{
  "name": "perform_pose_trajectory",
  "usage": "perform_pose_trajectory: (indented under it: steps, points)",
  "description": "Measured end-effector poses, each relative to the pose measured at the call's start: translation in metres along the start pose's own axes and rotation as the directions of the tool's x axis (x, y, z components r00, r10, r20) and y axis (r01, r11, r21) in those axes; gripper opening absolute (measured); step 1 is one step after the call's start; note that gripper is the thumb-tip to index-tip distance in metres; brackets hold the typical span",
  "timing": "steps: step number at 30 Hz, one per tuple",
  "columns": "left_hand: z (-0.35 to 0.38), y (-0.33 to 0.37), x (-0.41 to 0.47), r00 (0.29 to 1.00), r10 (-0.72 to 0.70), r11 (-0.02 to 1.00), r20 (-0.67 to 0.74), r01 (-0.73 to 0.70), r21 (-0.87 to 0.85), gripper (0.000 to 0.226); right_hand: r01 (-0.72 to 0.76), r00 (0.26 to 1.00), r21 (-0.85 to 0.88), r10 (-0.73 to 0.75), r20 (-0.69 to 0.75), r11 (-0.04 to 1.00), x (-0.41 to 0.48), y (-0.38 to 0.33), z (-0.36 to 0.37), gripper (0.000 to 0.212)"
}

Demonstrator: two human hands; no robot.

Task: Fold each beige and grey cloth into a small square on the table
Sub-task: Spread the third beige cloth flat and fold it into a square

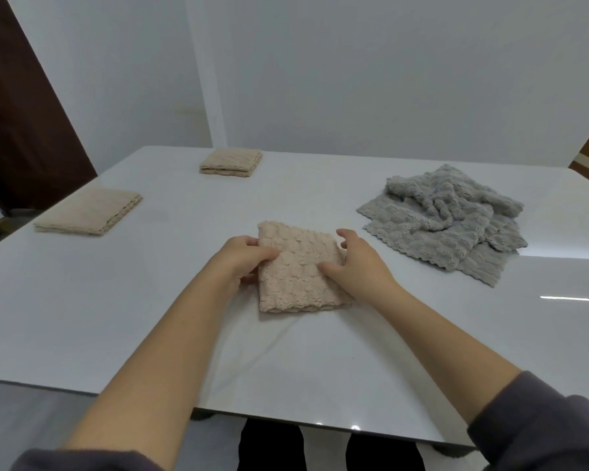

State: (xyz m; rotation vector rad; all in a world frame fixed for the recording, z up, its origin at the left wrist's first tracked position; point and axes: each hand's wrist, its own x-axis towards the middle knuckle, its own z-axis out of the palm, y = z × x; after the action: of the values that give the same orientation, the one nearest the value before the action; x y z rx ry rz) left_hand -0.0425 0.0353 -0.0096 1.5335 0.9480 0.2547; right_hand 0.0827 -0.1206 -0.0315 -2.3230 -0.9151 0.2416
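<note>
Left hand (244,258) and right hand (357,263) pinch a folded beige cloth (298,270) on the desk (150,300). Crumpled grey cloths (453,215) lie at two o'clock.

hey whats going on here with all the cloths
A person is folding cloths at a white table. Both hands are on a beige cloth folded to a small square in front of them: the left hand at its left edge, the right hand at its right edge. Two folded beige cloths lie on the left side, one nearer and one farther back. A crumpled pile of grey cloths on the right is not yet folded.
</note>
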Motion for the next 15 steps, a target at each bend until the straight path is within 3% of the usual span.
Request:
perform_pose_trajectory:
  steps: [2, 5, 7, 10, 13, 15]
  points:
    - [0.000, 0.006, 0.000, 0.999, 0.033, 0.988, 0.036, -0.027, -0.152, 0.009, -0.070, 0.997, 0.272, 0.058, 0.051, 0.960, 0.008, 0.001, -0.006, 0.077]
    - [0.004, 0.019, 0.007, 0.994, 0.085, 0.949, 0.066, -0.061, -0.308, 0.012, -0.298, 0.949, 0.623, 0.155, 0.274, 0.724, 0.024, 0.001, -0.014, 0.076]
    - [0.009, 0.031, 0.016, 0.991, 0.118, 0.928, 0.065, -0.087, -0.363, 0.015, -0.482, 0.867, 0.717, 0.154, 0.475, 0.504, 0.040, 0.001, -0.021, 0.065]
    - [0.019, 0.050, 0.038, 0.990, 0.130, 0.886, 0.055, -0.091, -0.456, 0.019, -0.570, 0.821, 0.775, 0.169, 0.545, 0.272, 0.063, 0.003, -0.034, 0.027]
    - [0.035, 0.071, 0.069, 0.991, 0.122, 0.865, 0.059, -0.077, -0.496, 0.017, -0.526, 0.850, 0.801, 0.216, 0.481, 0.287, 0.099, 0.009, -0.053, 0.017]
    - [0.049, 0.085, 0.091, 0.989, 0.135, 0.898, 0.066, -0.094, -0.430, 0.017, -0.483, 0.873, 0.813, 0.247, 0.420, 0.324, 0.127, 0.015, -0.068, 0.013]
